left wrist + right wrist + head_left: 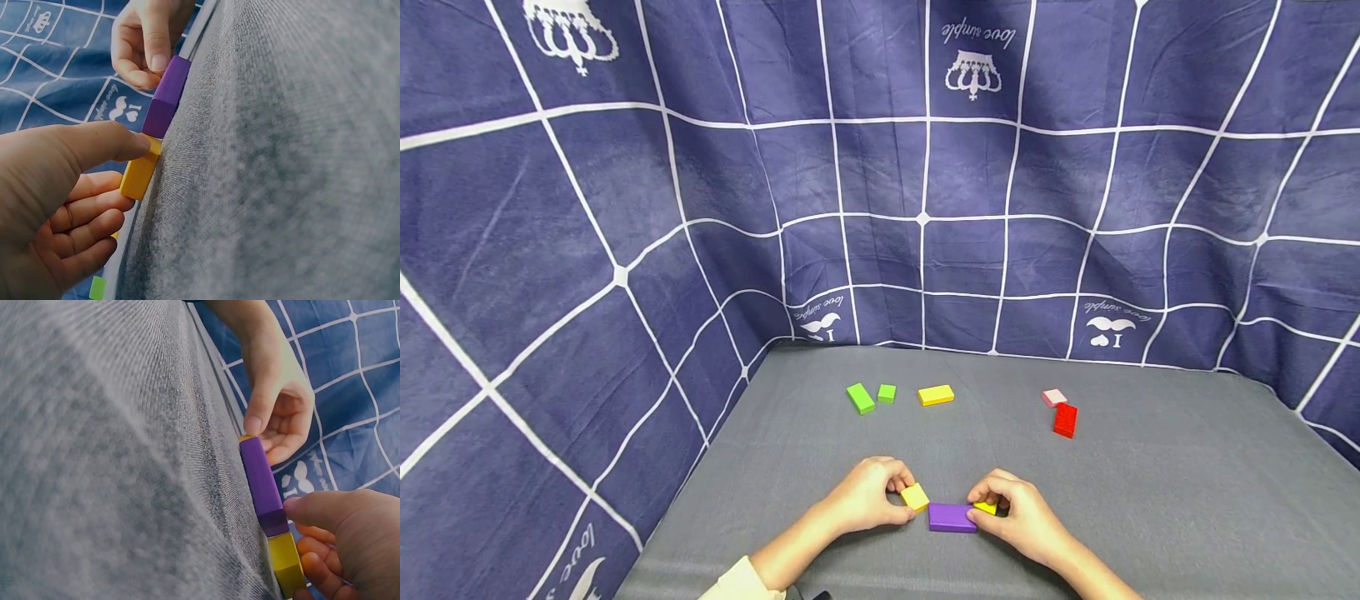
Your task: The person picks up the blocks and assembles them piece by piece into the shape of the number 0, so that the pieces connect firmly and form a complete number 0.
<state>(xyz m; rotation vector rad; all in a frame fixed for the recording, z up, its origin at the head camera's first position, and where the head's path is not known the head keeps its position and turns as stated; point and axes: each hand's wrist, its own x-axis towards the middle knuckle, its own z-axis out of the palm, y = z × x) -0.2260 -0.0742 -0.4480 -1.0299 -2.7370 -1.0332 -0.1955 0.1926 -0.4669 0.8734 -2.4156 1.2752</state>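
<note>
My left hand pinches a square yellow block, turned askew at the left end of the oblong purple block on the grey tabletop. Right hand: fingers curled round a second yellow block at purple's other end, thumb tip by the purple. Step, I judge: lining up the row. Next probably calls for squaring left yellow against purple; contact there, cannot tell

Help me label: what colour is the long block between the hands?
Purple block, clearest in the head view.
</note>
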